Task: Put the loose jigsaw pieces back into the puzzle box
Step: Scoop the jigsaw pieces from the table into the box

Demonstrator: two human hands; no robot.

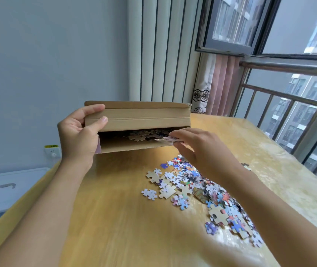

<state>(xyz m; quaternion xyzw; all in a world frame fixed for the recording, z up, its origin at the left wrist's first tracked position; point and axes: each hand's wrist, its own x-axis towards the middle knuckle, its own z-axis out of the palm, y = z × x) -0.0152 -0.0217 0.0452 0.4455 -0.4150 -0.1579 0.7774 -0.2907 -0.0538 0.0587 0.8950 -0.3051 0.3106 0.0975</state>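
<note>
Left hand [78, 137] gripping puzzle box [138, 120], right hand [198, 149] fingers straight at opening; pieces [146, 134] inside

We observed a plain grey-blue wall [53, 54] with a white socket [53, 151] low on it. A pale curtain with dark vertical stripes [161, 49] hung beside a pink curtain [222, 83]. A dark-framed window [234, 22] stood open above a metal railing [288, 97], with apartment buildings [307, 105] outside. Daylight fell on the wooden table [230, 128]. A white storage bin [9, 187] sat at lower left.
</note>
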